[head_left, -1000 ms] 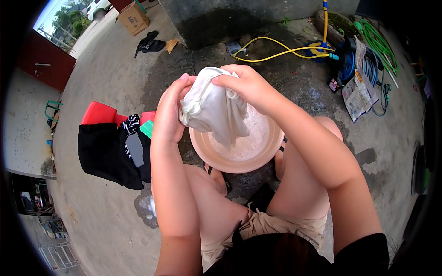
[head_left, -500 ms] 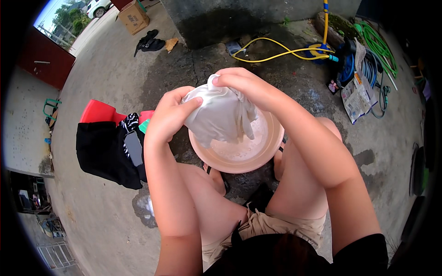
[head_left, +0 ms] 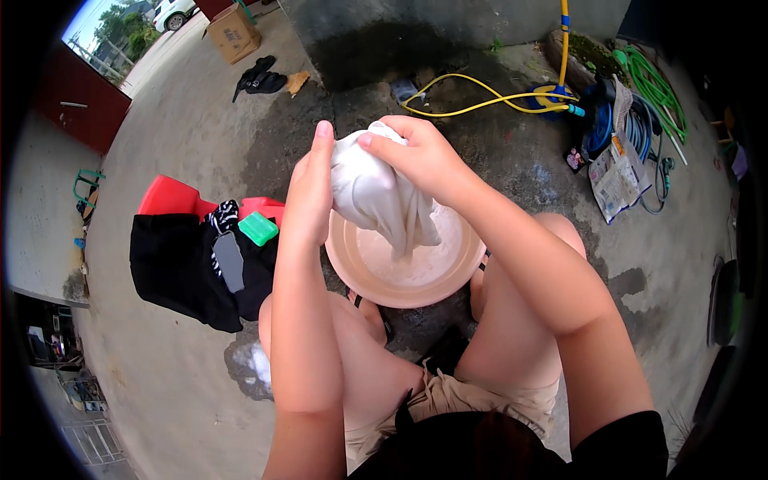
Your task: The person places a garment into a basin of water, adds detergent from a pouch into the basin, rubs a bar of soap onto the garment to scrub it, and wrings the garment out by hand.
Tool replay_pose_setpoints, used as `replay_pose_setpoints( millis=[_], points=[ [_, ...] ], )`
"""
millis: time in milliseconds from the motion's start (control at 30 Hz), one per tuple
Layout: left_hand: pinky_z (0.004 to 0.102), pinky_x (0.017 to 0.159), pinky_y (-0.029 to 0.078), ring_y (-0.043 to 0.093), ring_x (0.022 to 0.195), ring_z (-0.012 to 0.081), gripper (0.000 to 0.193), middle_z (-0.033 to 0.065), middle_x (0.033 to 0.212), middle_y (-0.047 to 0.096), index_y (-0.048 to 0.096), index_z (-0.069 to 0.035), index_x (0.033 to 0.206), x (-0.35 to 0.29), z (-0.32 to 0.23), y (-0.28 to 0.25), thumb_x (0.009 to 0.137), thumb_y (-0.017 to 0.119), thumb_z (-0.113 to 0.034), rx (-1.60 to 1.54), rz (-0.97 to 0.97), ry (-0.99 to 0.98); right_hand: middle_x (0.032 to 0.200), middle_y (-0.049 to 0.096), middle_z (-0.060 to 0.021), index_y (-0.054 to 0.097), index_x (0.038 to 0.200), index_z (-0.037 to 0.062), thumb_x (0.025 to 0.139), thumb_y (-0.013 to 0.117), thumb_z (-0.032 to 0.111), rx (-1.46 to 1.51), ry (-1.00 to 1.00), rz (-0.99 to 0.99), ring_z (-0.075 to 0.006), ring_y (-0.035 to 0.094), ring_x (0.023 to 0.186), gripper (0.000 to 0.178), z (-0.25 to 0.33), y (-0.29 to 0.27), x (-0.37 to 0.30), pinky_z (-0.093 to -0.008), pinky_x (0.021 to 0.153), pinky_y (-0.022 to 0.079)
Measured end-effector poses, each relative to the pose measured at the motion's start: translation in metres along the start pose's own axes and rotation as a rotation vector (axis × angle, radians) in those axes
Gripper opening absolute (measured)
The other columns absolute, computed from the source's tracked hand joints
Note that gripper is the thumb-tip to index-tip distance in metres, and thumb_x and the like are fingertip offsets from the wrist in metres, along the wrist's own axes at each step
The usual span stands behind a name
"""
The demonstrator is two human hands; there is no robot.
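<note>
A wet white cloth (head_left: 376,188), bunched and hanging in folds, is held up over a peach-coloured basin (head_left: 412,298). My right hand (head_left: 416,152) grips its top right, the thumb pressed on the fabric. Against the cloth's left side is my left hand (head_left: 310,188), thumb pointing up and fingers largely hidden behind the fabric. The cloth's lower tip dangles above the whitish, sudsy water (head_left: 392,260). The basin stands on the ground between my feet.
On my left, a red stool (head_left: 170,196) bears black clothing (head_left: 172,260), a phone (head_left: 230,262) and a green soap box (head_left: 258,229). Black sandals (head_left: 260,78) and a cardboard box (head_left: 232,34) lie beyond. A yellow hose (head_left: 480,94), a hose reel (head_left: 600,120) and a printed bag (head_left: 620,180) are far right.
The cloth has been gathered into a narrower bunch. My left hand has turned, its thumb lifting off the cloth to point up. The green soap box has come into fuller view.
</note>
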State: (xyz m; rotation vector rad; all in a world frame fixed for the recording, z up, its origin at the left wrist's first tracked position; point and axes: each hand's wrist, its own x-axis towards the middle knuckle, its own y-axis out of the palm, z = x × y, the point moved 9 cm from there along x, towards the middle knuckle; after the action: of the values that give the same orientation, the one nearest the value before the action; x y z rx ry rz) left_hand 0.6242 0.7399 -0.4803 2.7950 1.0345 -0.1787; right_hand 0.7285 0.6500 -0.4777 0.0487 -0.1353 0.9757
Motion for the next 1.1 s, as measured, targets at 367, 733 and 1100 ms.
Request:
replay_pose_setpoints(
  millis=[367, 733, 1100],
  points=[
    [0.0338, 0.078, 0.050, 0.062, 0.092, 0.0164, 0.033, 0.0054, 0.101, 0.063, 0.058, -0.008, 0.105, -0.006, 0.049, 0.034, 0.101, 0.044, -0.037, -0.620, -0.106, -0.084, 0.060, 0.052, -0.0103, 0.051, 0.057, 0.0039, 0.086, 0.066, 0.023, -0.882, -0.707, -0.434, -0.0301, 0.053, 0.056, 0.038, 0.042, 0.016, -0.005, -0.0414, 0.052, 0.042],
    [0.0329, 0.071, 0.048, 0.059, 0.076, 0.0152, 0.034, 0.0041, 0.084, 0.062, 0.060, -0.004, 0.097, -0.007, 0.064, 0.024, 0.100, 0.045, -0.035, -0.438, -0.182, -0.171, 0.061, 0.060, -0.0132, 0.060, 0.059, 0.0039, 0.086, 0.064, 0.023, -0.931, -0.536, -0.364, -0.0326, 0.060, 0.062, 0.033, 0.022, 0.019, 0.002, -0.0421, 0.058, 0.048],
    [0.0319, 0.065, 0.047, 0.058, 0.074, 0.0133, 0.024, 0.0019, 0.083, 0.060, 0.058, -0.010, 0.093, -0.002, 0.079, 0.029, 0.099, 0.046, -0.029, -0.698, -0.165, -0.246, 0.060, 0.059, -0.0132, 0.057, 0.056, 0.0041, 0.087, 0.063, 0.024, -0.876, -0.532, -0.373, -0.0330, 0.059, 0.060, 0.037, 0.016, 0.020, -0.003, -0.0427, 0.055, 0.046]
  ],
)
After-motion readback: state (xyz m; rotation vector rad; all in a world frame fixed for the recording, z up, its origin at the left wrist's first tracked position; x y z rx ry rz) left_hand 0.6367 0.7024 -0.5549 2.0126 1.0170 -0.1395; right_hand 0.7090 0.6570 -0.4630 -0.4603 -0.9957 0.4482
